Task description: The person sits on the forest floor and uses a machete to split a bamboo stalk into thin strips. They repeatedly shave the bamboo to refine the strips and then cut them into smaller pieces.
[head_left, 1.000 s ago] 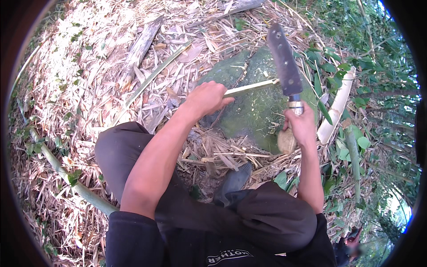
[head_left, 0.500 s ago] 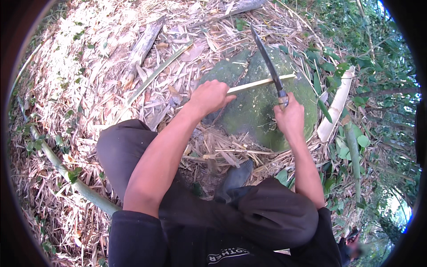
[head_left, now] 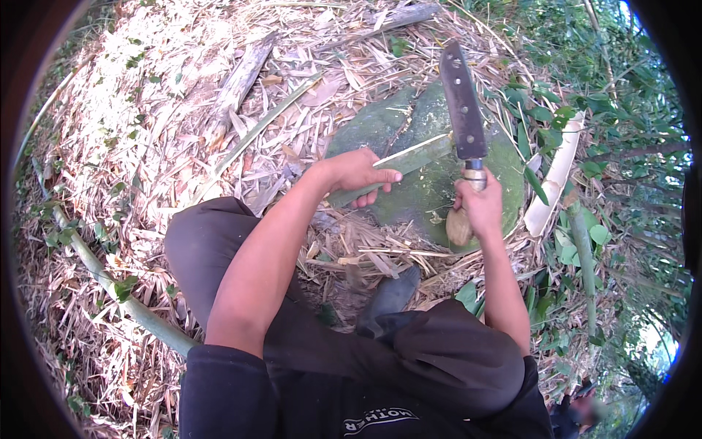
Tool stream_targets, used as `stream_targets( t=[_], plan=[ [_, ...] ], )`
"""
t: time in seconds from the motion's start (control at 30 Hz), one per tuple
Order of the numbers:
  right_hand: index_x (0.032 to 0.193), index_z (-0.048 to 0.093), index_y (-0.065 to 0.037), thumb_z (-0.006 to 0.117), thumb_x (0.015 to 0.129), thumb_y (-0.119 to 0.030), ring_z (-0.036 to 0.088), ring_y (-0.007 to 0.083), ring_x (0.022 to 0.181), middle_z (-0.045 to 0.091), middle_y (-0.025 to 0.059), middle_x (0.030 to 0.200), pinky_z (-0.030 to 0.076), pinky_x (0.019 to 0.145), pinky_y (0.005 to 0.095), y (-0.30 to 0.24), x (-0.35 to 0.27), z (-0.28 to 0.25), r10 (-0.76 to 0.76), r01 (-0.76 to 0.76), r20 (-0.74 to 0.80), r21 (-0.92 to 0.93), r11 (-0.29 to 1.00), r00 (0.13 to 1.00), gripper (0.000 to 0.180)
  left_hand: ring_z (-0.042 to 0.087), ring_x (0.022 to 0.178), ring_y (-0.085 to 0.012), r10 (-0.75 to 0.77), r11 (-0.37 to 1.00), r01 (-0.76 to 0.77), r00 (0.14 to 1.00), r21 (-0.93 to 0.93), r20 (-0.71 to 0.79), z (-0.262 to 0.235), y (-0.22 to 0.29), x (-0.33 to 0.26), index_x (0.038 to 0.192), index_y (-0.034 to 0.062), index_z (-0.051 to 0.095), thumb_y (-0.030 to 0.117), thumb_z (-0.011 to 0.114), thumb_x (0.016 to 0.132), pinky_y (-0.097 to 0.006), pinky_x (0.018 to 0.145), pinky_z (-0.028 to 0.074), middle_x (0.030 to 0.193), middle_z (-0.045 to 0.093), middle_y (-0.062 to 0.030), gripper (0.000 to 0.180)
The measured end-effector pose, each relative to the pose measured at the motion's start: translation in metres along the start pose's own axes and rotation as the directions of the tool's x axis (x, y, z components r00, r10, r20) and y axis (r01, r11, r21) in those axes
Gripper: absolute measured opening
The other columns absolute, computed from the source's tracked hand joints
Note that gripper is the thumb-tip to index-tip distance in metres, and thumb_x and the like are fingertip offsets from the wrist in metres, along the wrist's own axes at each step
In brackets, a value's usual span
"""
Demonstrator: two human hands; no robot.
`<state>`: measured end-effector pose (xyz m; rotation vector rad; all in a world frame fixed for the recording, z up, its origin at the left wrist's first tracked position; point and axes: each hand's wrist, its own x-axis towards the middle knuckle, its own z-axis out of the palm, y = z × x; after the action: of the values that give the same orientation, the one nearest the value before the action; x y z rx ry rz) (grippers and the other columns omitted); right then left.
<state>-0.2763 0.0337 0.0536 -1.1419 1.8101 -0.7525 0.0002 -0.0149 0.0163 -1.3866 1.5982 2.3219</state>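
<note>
Fingers [head_left: 380, 175] around bamboo strip [head_left: 409, 155], its near end hidden; right hand [head_left: 479, 205] gripping knife [head_left: 462, 110]

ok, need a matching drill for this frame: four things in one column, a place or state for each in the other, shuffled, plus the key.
Things
1. bamboo strip
2. big knife
3. mossy rock
4. green bamboo pole

Places or states
A. lying on dry leaves at the person's left
B. held in the left hand, slanting across the rock
C. on the ground under the strip
D. gripped by the right hand, blade pointing away

Pairs: 1-B, 2-D, 3-C, 4-A
</note>
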Motion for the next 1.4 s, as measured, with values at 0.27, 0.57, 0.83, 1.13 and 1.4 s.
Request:
stream_targets(
  t=[0.27,0.57,0.83,1.13,1.4],
  plan=[
    [0.114,0.065,0.0,0.073,0.085,-0.018,0.064,0.0215,0.062,0.066,0.0106,0.076,0.051,0.06,0.0376,0.001,-0.014,-0.048,-0.106,0.021,-0.219,-0.357,0.934,0.97,0.035,0.072,0.068,-0.0295,0.105,0.978,-0.051,0.958,0.201,-0.268,0.005,-0.017,0.008,0.1,-0.0028,0.069,0.06,0.065,0.094,-0.042,0.065,0.057,0.076,0.071,-0.0175,0.063],
    [0.122,0.066,-0.01,0.08,0.083,-0.033,0.071,0.0392,0.094,0.073,0.0192,0.099,0.054,0.082,0.0466,0.101,-0.11,-0.064,-0.131,-0.325,-0.609,-0.579,0.748,0.783,0.047,0.07,0.089,-0.0429,0.203,0.874,0.085,0.831,0.478,-0.518,0.008,-0.016,-0.006,0.096,-0.0011,0.071,0.072,0.061,0.089,-0.051,0.082,0.054,0.085,0.07,-0.026,0.074],
    [0.128,0.062,-0.009,0.088,0.076,-0.028,0.066,0.0393,0.107,0.071,0.0184,0.115,0.05,0.092,0.0501,0.246,-0.222,-0.075,-0.202,-0.378,-0.605,-0.688,0.62,0.77,0.06,0.07,0.082,-0.0443,0.275,0.711,0.251,0.761,0.657,-0.588,0.027,-0.016,-0.029,0.108,0.0004,0.064,0.066,0.063,0.091,-0.052,0.078,0.054,0.083,0.069,-0.0277,0.068],
    [0.143,0.039,0.0,0.076,0.09,-0.037,0.048,0.0424,0.128,0.039,0.0242,0.144,0.034,0.113,0.0558,0.188,-0.154,-0.086,-0.622,0.167,-0.499,-0.684,0.71,0.603,0.074,0.067,0.057,-0.0354,0.569,0.444,0.179,0.7,0.878,-0.431,0.039,-0.002,-0.033,0.091,0.0077,0.062,0.054,0.066,0.094,-0.047,0.053,0.052,0.06,0.064,-0.0155,0.047],
    [0.12,0.061,-0.005,0.071,0.092,-0.041,0.058,0.0412,0.113,0.064,0.0189,0.118,0.045,0.1,0.0483,-0.004,0.019,-0.076,-0.621,0.719,0.38,-0.49,0.493,0.685,0.046,0.063,0.049,-0.0246,0.759,0.218,0.085,0.612,0.972,-0.224,0.037,0.008,-0.043,0.082,0.0116,0.059,0.053,0.074,0.087,-0.038,0.046,0.049,0.062,0.063,-0.0056,0.044]
  ],
)
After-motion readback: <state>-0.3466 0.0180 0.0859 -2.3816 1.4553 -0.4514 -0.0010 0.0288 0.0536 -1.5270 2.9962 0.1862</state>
